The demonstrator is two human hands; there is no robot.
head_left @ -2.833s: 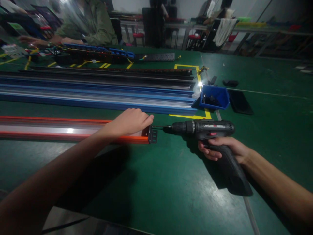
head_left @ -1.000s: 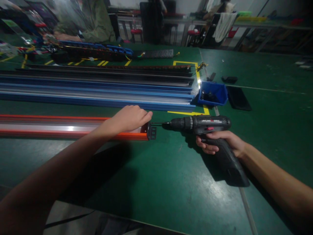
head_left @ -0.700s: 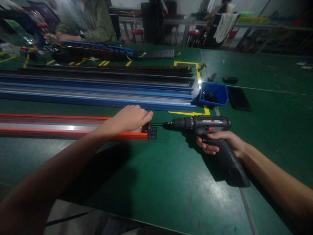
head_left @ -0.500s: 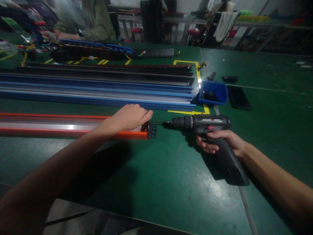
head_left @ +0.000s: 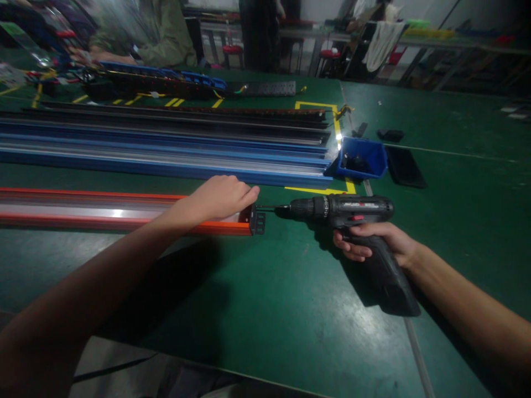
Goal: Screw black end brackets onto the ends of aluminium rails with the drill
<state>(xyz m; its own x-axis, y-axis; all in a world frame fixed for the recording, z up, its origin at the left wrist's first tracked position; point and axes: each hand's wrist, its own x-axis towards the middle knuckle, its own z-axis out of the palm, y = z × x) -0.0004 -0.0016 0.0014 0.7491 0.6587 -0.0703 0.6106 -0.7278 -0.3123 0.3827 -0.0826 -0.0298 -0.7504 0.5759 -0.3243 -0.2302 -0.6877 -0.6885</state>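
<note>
My right hand (head_left: 369, 240) is wrapped round the handle of a black cordless drill (head_left: 357, 210), which lies level and points left. Its long thin bit (head_left: 269, 208) reaches the black end cap (head_left: 258, 220) on an orange channel profile (head_left: 224, 228). Over that end of the profile lies my left hand (head_left: 224, 196), closed on it, with the thumb near the top of the cap. The undersides of the left fingers are hidden. Whether the bit's tip sits in a screw cannot be made out.
Blue profiles (head_left: 249, 169) and dark profiles (head_left: 249, 132) lie beyond the orange one. A blue bin (head_left: 375, 160) with dark parts stands at their right end, beside a flat black object (head_left: 404, 166). Across the green table (head_left: 298, 342) sits a person in a green sleeve (head_left: 170, 44).
The drill's handle end has shifted very slightly left. Both hands otherwise keep their places, and the bit stays at the end cap.
</note>
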